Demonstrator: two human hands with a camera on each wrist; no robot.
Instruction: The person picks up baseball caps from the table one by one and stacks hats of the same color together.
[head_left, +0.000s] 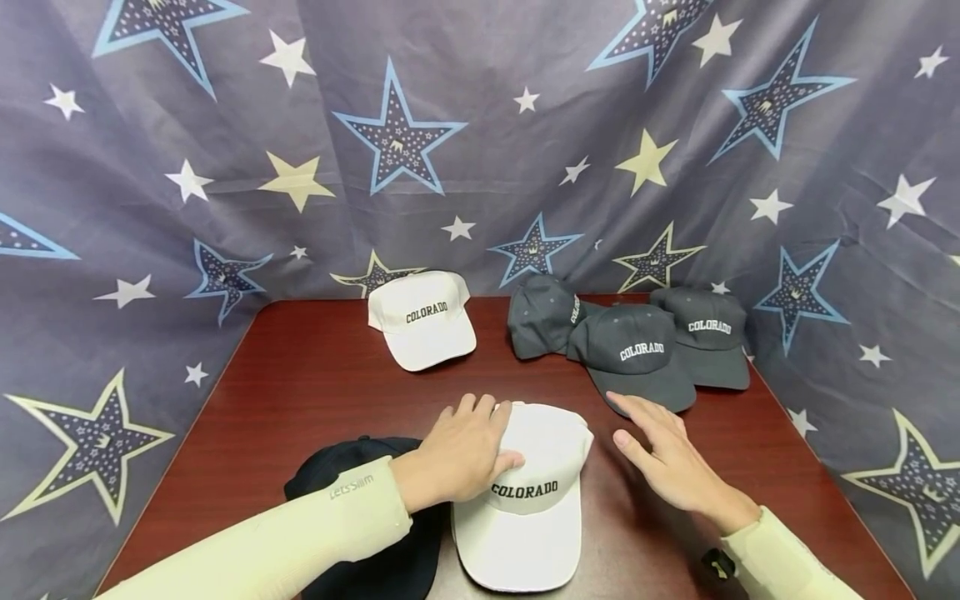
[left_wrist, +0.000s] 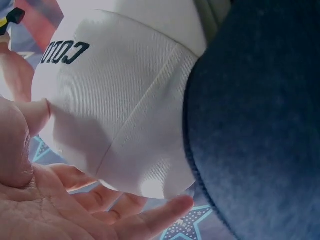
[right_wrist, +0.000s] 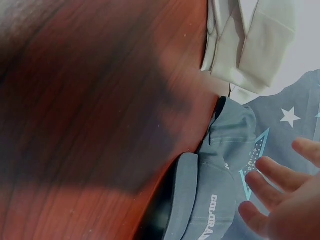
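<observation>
1. Currently, the left hand (head_left: 459,457) rests on the near white fabric baseball cap (head_left: 546,442), at the left side of its crown. Its thumb touches the front panel above the dark "COLORADO" lettering; its fingers extend across the crown, apart from the thumb and not clamped.
2. The near white cap sits upright on the reddish-brown wood-grain table (head_left: 322,375), between the two hands, with its brim toward the wearer of the head camera.
3. A dark navy fabric cap (head_left: 341,460) lies just beside it on the left (partly hidden beneath the left forearm's pale yellow sleeve (head_left: 285,533)).
4. The right hand (head_left: 671,471) is in the air to the right of the near white cap, touching nothing; its fingers and thumb are apart.
5. A second white fabric cap (head_left: 423,304) sits at the table's rear, left of three dark grey fabric caps (head_left: 630,333) placed close together.
6. A grey star-printed cloth backdrop (head_left: 480,50) hangs behind the table.
</observation>
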